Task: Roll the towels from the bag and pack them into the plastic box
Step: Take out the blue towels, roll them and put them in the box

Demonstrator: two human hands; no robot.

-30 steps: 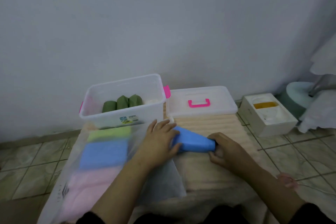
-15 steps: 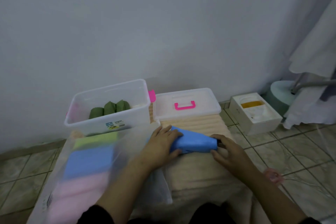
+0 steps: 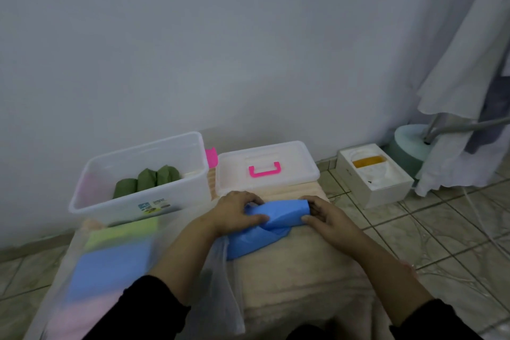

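Note:
A blue towel (image 3: 278,215) lies on the beige mat (image 3: 298,279), rolled at its top, with a loose flap trailing toward me. My left hand (image 3: 234,212) grips the roll's left end, fingers curled over it. My right hand (image 3: 327,215) holds the right end with thumb and fingers round it. The clear plastic box (image 3: 138,201) stands at the back left with three green rolled towels (image 3: 146,182) inside. A clear bag (image 3: 110,270) at the left holds folded green, blue and pink towels.
The box's lid (image 3: 265,168) with a pink handle lies beside the box on the mat. A white carton (image 3: 375,174) sits on the tiled floor at right. A stand with a round base (image 3: 408,143) and hanging white cloth (image 3: 469,63) fills the far right.
The blue towel has come partly unrolled, a flap now trailing toward me. Both hands have shifted up the mat toward the lid. The view has tilted and moved.

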